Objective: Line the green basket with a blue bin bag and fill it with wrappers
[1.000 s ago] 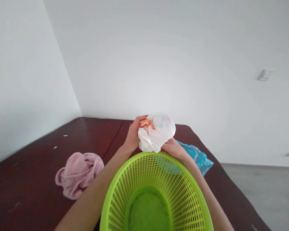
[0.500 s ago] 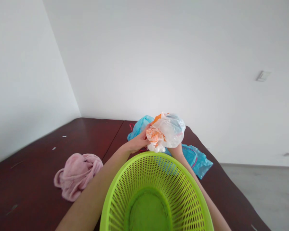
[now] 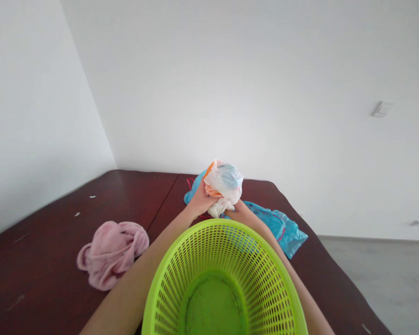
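Note:
Between my two hands is a crumpled white plastic bag (image 3: pixel 226 179) with orange print, something bluish showing through it. My left hand (image 3: pixel 203 200) grips its left side, the fingers partly hidden by the bag. From the lower right, my right hand (image 3: pixel 240 211) holds the bunched bottom part. Behind and left of the bag lies a blue plastic bag (image 3: pixel 192 190) with a pink-red drawstring. Another stretch of blue plastic (image 3: pixel 286 230) lies beyond my right forearm. In front of me, between my forearms, stands a green perforated basket (image 3: pixel 214 288) with nothing inside.
A crumpled pink cloth (image 3: pixel 111 253) lies left of my left forearm on the dark red table (image 3: pixel 56 260). Small white scraps (image 3: pixel 92 197) are on the tabletop. White walls (image 3: pixel 230 83) rise behind and to the left. The table's right edge drops to a grey floor (image 3: pixel 380 270).
The white plastic bag has moved left and looks more compact. My right hand has shifted left along with it, to the bag's lower end. The basket and pink cloth stay in place.

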Tool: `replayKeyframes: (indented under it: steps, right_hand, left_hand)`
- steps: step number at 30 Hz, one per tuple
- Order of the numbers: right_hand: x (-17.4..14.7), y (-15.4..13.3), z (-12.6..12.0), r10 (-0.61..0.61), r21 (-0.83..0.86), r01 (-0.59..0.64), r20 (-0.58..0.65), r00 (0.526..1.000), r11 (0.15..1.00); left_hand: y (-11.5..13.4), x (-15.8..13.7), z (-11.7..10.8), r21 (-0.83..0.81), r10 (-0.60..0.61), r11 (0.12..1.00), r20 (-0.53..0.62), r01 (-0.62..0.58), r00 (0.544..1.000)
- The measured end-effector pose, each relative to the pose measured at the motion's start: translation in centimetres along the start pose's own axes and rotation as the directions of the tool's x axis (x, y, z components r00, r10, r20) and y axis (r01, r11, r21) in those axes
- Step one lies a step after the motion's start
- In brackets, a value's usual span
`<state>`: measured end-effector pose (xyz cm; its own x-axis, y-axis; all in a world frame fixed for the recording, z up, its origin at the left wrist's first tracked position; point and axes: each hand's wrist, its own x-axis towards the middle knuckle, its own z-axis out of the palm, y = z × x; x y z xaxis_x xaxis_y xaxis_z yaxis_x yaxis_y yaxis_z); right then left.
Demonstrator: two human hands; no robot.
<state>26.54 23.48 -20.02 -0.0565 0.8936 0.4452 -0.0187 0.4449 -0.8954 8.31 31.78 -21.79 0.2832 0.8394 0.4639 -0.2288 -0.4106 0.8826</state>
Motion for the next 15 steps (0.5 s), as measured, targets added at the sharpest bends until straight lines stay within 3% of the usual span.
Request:
replayKeyframes:
  steps: [3,7,10,15]
  right_hand:
    - [-0.4,0.1,-0.5,0.039,0.074,-0.041,0.03,0.999,0.996]
    - [-0.2,0.0,-1.2,0.106,0.298,-0.033,-0.231,0.967,0.954]
    - [-0.1,0.6,-1.0,0.133,0.282,-0.074,-0.198,0.971,0.957]
    - [0.5,3.2,0.6,0.054,0.243,-0.05,-0.007,0.999,0.969]
  left_hand:
    - [1.1,0.1,-1.8,0.232,0.093,0.97,-0.059,-0.077,0.994]
    - [3.3,-0.4,-3.1,0.58,0.216,0.791,0.034,-0.195,0.976]
    - [4.4,-0.8,-2.3,0.583,0.239,0.766,0.134,-0.271,0.962]
    - [3.3,-0.5,-0.3,0.416,0.243,0.88,0.015,-0.227,0.97]
